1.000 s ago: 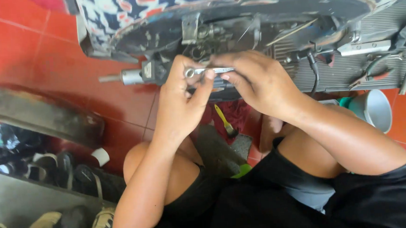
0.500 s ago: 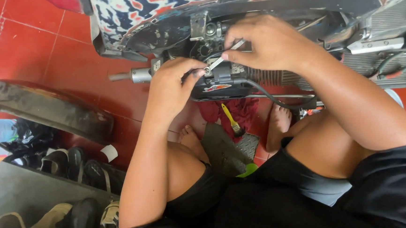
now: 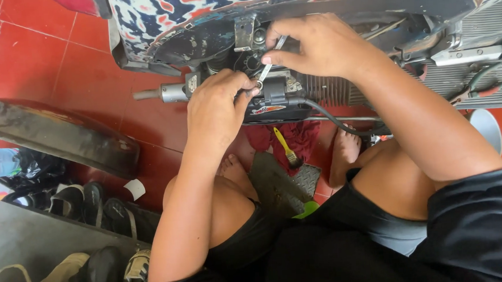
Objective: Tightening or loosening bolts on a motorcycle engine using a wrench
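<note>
I sit on the floor in front of a scooter's exposed engine [image 3: 317, 90], under its patterned body panel [image 3: 208, 4]. My right hand [image 3: 321, 46] pinches a slim metal wrench [image 3: 271, 64] that angles down to a fastener on a black engine part [image 3: 274, 99]. My left hand [image 3: 220, 111] is closed against that black part, with its fingertips at the wrench's lower end. A black cable [image 3: 331, 118] runs right from the part. What my left fingers grip is hidden.
A detached dark curved panel [image 3: 53, 133] lies on the red tiled floor [image 3: 43, 61] at left. Shoes and sandals [image 3: 86, 206] sit on a rack below it. A yellow-handled brush [image 3: 285, 147] rests on a red rag between my feet. Pliers lie on the scooter's footboard [image 3: 480, 89].
My right hand lifted from beside the left hand to above it, swinging the wrench from lying flat to standing steeply. The view has moved closer to the engine.
</note>
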